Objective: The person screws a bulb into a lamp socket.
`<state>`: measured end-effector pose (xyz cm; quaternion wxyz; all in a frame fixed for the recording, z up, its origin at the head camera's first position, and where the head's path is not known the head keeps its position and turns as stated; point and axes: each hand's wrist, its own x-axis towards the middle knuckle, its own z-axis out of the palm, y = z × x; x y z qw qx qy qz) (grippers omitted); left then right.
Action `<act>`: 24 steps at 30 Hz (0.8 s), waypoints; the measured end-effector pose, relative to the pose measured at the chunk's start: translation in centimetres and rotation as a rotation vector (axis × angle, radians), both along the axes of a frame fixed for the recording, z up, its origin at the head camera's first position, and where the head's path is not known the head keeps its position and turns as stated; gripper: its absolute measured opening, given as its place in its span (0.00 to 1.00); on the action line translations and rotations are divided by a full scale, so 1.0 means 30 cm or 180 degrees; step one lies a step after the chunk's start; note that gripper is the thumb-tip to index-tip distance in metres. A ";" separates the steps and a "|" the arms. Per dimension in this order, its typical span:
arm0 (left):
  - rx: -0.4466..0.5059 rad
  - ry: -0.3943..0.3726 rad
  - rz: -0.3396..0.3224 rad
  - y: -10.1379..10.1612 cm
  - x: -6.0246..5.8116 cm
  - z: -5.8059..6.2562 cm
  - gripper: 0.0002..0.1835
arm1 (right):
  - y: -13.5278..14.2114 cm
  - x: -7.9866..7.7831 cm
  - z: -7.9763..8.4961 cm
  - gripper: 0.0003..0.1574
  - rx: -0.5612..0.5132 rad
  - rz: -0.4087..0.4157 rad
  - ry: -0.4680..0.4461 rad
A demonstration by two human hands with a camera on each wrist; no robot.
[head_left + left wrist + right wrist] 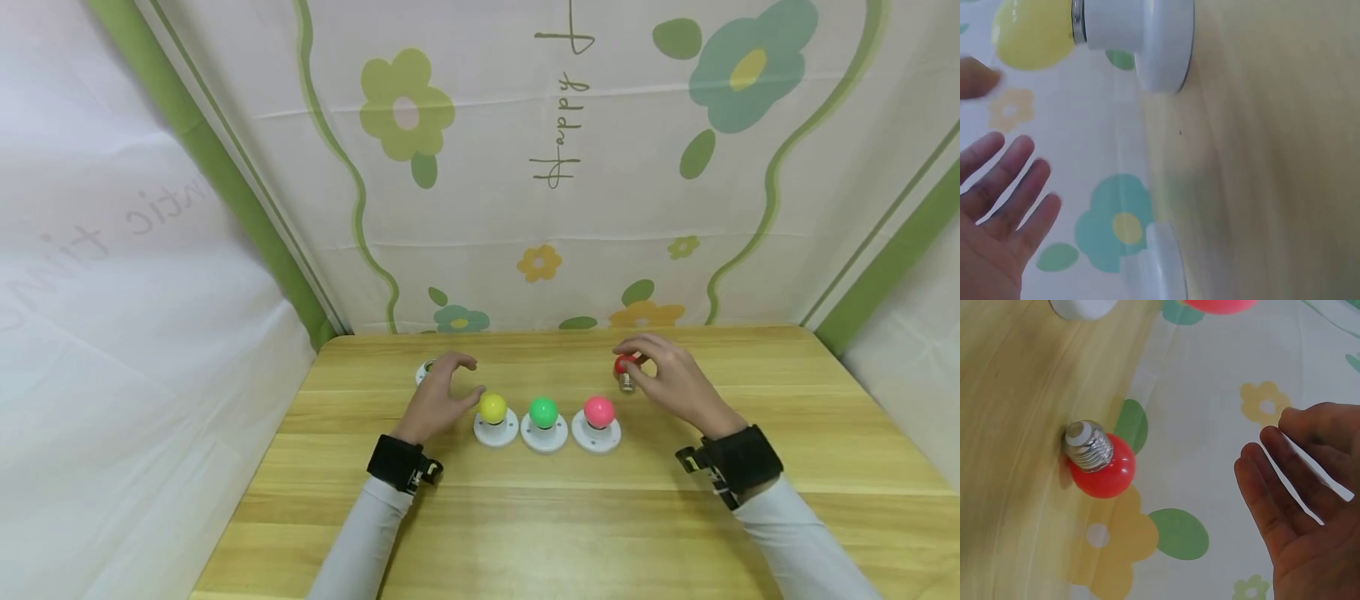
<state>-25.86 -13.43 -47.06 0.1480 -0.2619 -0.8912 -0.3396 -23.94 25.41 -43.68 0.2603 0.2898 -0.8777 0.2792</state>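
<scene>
A red bulb (621, 364) with a silver screw base lies on its side on the wooden table. Above it hovers my right hand (675, 382), fingers loosely bent; the right wrist view shows a gap between this hand (1310, 500) and the bulb (1107, 472). My left hand (438, 400) is held in the air between a white lamp holder (422, 374), which it partly covers, and a yellow bulb (492, 408). Its fingers (1029, 187) are spread and hold nothing. The yellow bulb, a green bulb (543, 412) and a pink bulb (599, 411) stand upright in round white holders.
The three upright bulbs form a row across the table (555, 517). Behind the table's far edge hangs a white curtain (480, 200) with printed flowers. More white fabric with green edging (202, 158) hangs at both sides.
</scene>
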 end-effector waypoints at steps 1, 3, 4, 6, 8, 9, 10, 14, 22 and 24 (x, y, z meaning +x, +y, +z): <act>0.0016 0.0014 0.0033 -0.006 -0.006 -0.002 0.21 | 0.001 -0.004 -0.003 0.14 0.0001 -0.0020 -0.0009; 0.0010 0.0044 0.0095 -0.019 -0.023 -0.010 0.22 | 0.004 -0.012 -0.009 0.13 0.0005 -0.0071 -0.0039; 0.0017 0.0043 0.0125 -0.027 -0.032 -0.014 0.23 | 0.005 -0.016 -0.013 0.13 0.0005 -0.0103 -0.0064; 0.0012 0.0025 0.0201 -0.042 -0.050 -0.024 0.23 | 0.009 -0.024 -0.022 0.14 0.0014 -0.0190 -0.0116; 0.0009 -0.0017 0.0266 -0.057 -0.067 -0.035 0.24 | 0.012 -0.032 -0.030 0.14 0.0030 -0.0284 -0.0158; 0.0019 -0.0043 0.0292 -0.063 -0.075 -0.039 0.25 | 0.014 -0.036 -0.034 0.15 0.0034 -0.0333 -0.0177; 0.0041 -0.0080 0.0317 -0.069 -0.081 -0.044 0.25 | 0.015 -0.040 -0.038 0.15 0.0038 -0.0377 -0.0192; 0.0124 -0.0196 0.0401 -0.087 -0.098 -0.056 0.27 | 0.021 -0.054 -0.049 0.16 0.0055 -0.0504 -0.0249; 0.0168 -0.0280 0.0547 -0.098 -0.107 -0.057 0.29 | 0.032 -0.084 -0.081 0.21 0.0189 -0.0654 -0.0591; 0.0131 -0.0315 0.0595 -0.101 -0.108 -0.055 0.29 | 0.034 -0.093 -0.090 0.24 0.0258 -0.0663 -0.0723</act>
